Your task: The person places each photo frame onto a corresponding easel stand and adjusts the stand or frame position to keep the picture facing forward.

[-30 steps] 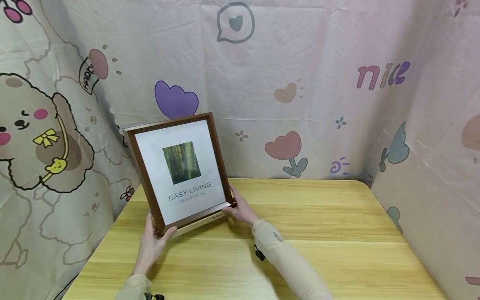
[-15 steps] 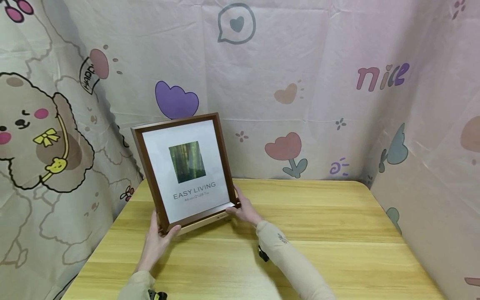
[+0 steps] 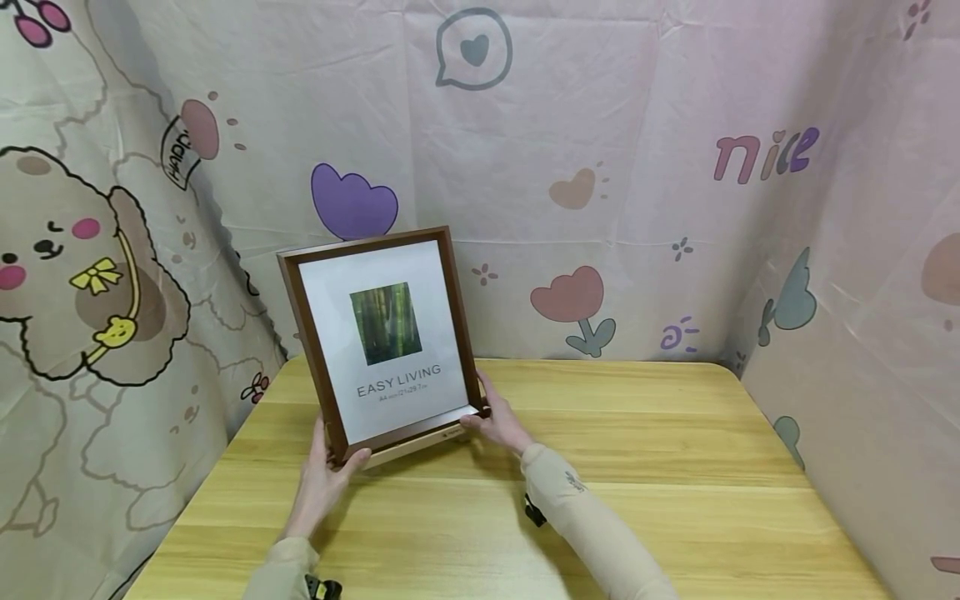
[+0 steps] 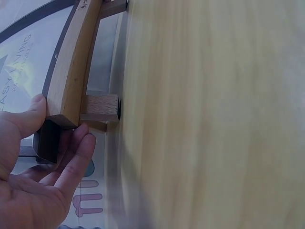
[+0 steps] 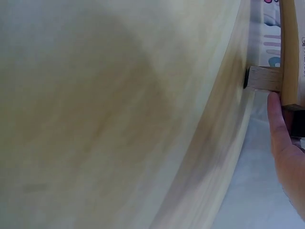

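A brown picture frame (image 3: 456, 333) with a white "EASY LIVING" insert leans back on a light wooden stand (image 3: 412, 447), left of centre in the head view. My left hand (image 3: 324, 483) grips the frame's lower left corner, thumb in front and fingers behind. At the lower right corner, my right hand (image 3: 501, 423) holds the frame the same way, its thumb by the ledge. The left wrist view shows the stand's front bar (image 4: 71, 71) and a short wooden foot (image 4: 101, 108) near the tabletop. Another foot (image 5: 264, 78) with a black end shows in the right wrist view, beside a finger.
The light wood-grain table (image 3: 637, 467) extends to the right and in front of the frame. Behind it hangs a printed curtain (image 3: 637, 100), and a second patterned curtain (image 3: 225, 333) runs along the left side.
Frame and stand have shifted a little to the right across the table, with both hands moving along. The grip at each lower corner looks the same.
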Demonstrator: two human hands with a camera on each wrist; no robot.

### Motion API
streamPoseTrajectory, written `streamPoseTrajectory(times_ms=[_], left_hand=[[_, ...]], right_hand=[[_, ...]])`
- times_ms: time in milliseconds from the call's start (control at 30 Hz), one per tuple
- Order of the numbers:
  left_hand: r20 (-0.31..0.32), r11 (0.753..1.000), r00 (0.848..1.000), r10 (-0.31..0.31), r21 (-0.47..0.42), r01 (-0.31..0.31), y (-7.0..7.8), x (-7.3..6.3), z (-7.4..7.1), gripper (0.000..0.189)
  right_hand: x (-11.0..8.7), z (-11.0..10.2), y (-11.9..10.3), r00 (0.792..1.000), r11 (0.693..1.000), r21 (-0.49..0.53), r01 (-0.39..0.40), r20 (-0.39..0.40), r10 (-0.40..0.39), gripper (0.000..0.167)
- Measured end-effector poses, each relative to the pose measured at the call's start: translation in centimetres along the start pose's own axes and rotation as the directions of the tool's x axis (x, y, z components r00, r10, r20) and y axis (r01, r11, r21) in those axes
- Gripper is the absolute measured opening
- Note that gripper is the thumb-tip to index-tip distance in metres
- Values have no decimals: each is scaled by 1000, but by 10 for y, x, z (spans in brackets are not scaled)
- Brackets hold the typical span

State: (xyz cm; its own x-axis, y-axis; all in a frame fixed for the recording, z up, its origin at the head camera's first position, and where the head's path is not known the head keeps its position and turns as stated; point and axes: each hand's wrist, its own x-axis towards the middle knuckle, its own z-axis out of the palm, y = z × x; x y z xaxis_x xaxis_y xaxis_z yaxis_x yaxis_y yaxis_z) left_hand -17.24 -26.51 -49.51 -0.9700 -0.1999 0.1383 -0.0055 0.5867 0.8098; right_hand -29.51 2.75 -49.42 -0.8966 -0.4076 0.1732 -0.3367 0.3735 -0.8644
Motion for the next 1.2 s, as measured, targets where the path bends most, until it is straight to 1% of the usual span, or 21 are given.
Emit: streamPoseTrajectory(times_ms=[200, 333, 467, 600, 733, 933, 1200], left_hand=[[0, 1000, 1000, 15, 6, -15, 2, 2, 4, 106], [7, 1000, 1000, 9, 9, -9, 3, 3, 5, 107], [34, 1000, 999, -10, 0, 10, 5, 4, 6, 108], [32, 1000, 999, 1, -6, -1, 7, 4, 8, 107], [17, 1000, 1000, 25, -10, -25, 7, 6, 11, 105], [27, 999, 999, 39, -10, -39, 7, 9, 15, 105], [50, 999, 998, 33, -11, -33, 10, 12, 20, 107]], right_hand=[[-3, -3, 3, 1000, 1000, -4, 11, -12, -11, 95], [-5, -5, 4, 1000, 1000, 5, 8, -16, -8, 95], [-7, -7, 3, 1000, 1000, 17, -5, -24, 6, 95], [-10, -10, 2, 999, 999, 10, -34, -26, 34, 96], [-12, -12, 1, 998, 998, 23, -53, -30, 53, 96], [-14, -16, 4, 998, 998, 53, -40, -37, 42, 96], [-20, -19, 8, 997, 996, 76, -43, -56, 48, 95]])
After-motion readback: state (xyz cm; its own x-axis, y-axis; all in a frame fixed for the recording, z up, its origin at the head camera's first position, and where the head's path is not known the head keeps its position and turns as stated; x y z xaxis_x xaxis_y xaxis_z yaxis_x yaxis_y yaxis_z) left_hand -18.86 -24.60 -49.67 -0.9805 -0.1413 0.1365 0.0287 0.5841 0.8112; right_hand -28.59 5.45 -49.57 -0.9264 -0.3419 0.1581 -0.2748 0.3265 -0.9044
